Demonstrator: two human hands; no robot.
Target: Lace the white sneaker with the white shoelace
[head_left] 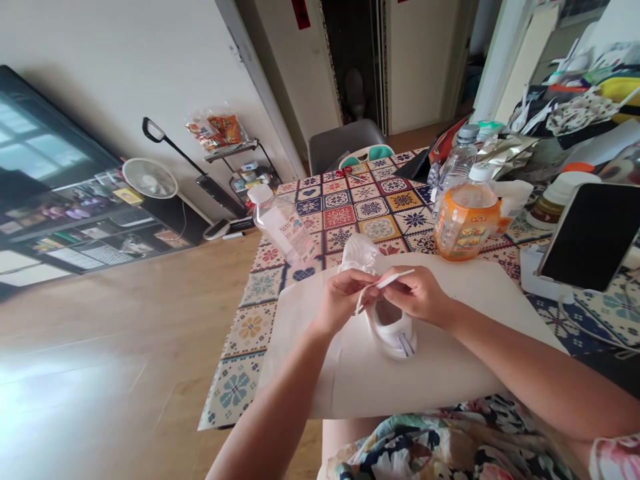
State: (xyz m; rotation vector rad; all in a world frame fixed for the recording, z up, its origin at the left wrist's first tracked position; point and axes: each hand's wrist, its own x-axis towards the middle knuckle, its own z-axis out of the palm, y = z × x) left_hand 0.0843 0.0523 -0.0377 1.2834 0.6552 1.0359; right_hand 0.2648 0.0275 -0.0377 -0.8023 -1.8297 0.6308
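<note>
Floral cloth nearest; my left fingers and right fingers pinch a lace over the shoe, ends loose.

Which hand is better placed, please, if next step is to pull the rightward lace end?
Probably the right hand: this end of the white lace lies by its fingers, while the left hand is farther from it.

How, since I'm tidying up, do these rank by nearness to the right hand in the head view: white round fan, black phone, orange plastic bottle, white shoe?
1. White shoe, at the right hand
2. Orange plastic bottle, ahead right
3. Black phone, farther right
4. White round fan, far left
</note>
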